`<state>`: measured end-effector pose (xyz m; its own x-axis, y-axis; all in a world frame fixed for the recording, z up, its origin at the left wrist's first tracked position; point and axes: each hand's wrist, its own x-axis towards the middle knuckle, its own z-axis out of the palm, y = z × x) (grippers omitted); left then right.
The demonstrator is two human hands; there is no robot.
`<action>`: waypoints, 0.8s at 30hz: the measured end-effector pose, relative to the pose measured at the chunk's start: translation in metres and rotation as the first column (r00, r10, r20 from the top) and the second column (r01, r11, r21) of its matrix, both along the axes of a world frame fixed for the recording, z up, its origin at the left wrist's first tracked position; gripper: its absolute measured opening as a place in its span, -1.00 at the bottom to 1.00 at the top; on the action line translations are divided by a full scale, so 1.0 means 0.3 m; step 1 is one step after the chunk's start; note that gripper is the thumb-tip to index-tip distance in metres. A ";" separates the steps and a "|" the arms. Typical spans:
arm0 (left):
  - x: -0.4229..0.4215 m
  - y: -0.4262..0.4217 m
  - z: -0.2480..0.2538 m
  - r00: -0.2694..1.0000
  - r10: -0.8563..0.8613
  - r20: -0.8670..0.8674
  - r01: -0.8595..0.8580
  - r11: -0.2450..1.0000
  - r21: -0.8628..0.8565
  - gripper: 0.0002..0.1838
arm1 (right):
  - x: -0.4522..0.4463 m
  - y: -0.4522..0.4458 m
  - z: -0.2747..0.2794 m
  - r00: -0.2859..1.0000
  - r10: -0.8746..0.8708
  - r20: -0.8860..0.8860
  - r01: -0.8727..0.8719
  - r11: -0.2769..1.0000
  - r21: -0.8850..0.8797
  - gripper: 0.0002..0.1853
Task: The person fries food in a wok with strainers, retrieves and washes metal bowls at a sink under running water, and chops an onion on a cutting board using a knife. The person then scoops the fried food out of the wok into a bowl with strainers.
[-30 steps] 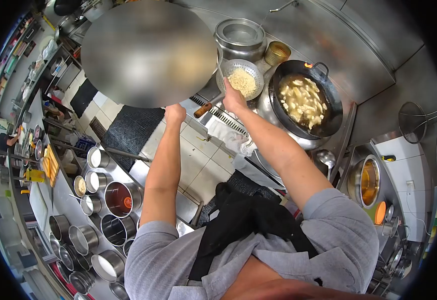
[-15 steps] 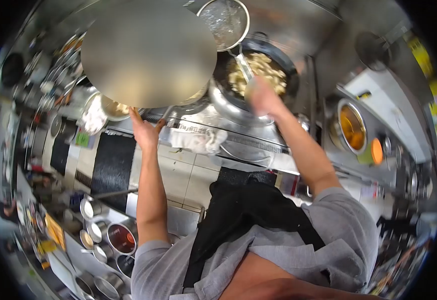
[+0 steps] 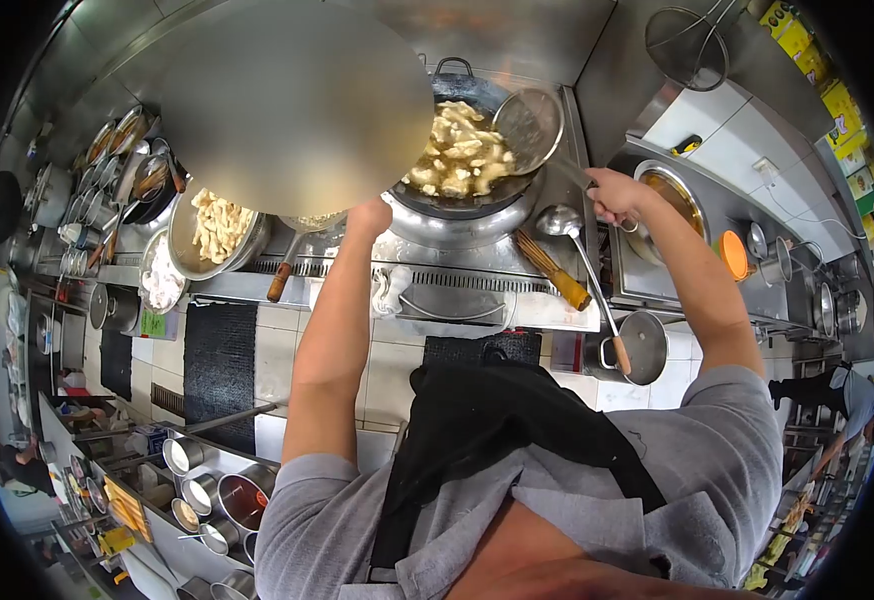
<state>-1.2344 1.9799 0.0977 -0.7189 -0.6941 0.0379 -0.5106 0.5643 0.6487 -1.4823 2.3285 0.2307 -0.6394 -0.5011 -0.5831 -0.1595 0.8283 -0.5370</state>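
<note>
My right hand is closed on the handle of a round mesh strainer, whose basket is over the right side of a black wok. Pale battered pieces float in oil in the wok. My left hand is at the wok's left; its fingers are hidden by the blurred patch, so what it holds cannot be made out. Left of it, a wooden-handled strainer rests at the stove edge.
A metal bowl of pale strips stands left. A ladle and bamboo brush lie right of the wok, near a pot of orange liquid. Another person is at the far right.
My right hand has moved right and now has the strainer's basket at the wok. My left hand has shifted right, away from the wooden-handled strainer. The view has turned.
</note>
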 end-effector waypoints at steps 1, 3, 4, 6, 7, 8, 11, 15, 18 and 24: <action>-0.022 0.005 0.003 0.996 -0.011 0.091 0.002 0.995 0.099 -0.22 | 0.009 0.002 -0.016 0.988 -0.059 0.140 0.066 0.997 -0.041 -0.49; -0.049 0.013 -0.015 0.992 -0.060 0.113 0.056 0.998 0.037 -0.22 | 0.011 -0.004 -0.076 0.926 -0.059 0.373 0.104 0.989 -0.103 -0.65; -0.057 0.014 -0.012 0.986 -0.102 0.133 0.105 0.994 -0.020 -0.23 | 0.007 -0.016 -0.128 0.924 -0.058 0.379 0.107 0.988 -0.108 -0.65; -0.066 0.019 0.020 0.976 -0.139 0.166 0.142 0.990 -0.010 -0.23 | -0.004 -0.051 -0.254 0.811 -0.011 0.585 0.205 0.942 -0.266 -0.54; -0.065 0.040 0.060 0.961 -0.155 0.229 0.168 0.985 -0.036 -0.22 | -0.015 -0.078 -0.342 0.750 0.000 0.662 0.272 0.912 -0.308 -0.55; -0.068 0.056 0.108 0.943 -0.165 0.288 0.191 0.979 -0.065 -0.22 | -0.025 -0.120 -0.405 0.685 0.024 0.728 0.337 0.875 -0.346 -0.56; -0.048 0.121 0.216 0.926 -0.157 0.344 0.199 0.976 -0.088 -0.21 | 0.017 -0.222 -0.512 0.688 0.013 0.725 0.428 0.800 -0.420 -0.55; 0.022 0.142 0.247 0.971 -0.096 0.217 0.130 0.980 -0.149 -0.22 | 0.102 -0.249 -0.546 0.718 0.050 0.695 0.458 0.717 -0.525 -0.53; 0.091 0.153 0.279 0.996 -0.034 0.079 0.041 0.995 -0.086 -0.22 | 0.158 -0.206 -0.572 0.773 0.036 0.634 0.439 0.692 -0.574 -0.52; 0.214 0.103 0.195 0.994 0.086 -0.063 -0.085 0.996 0.010 -0.22 | 0.219 -0.127 -0.564 0.748 0.048 0.662 0.481 0.648 -0.591 -0.46</action>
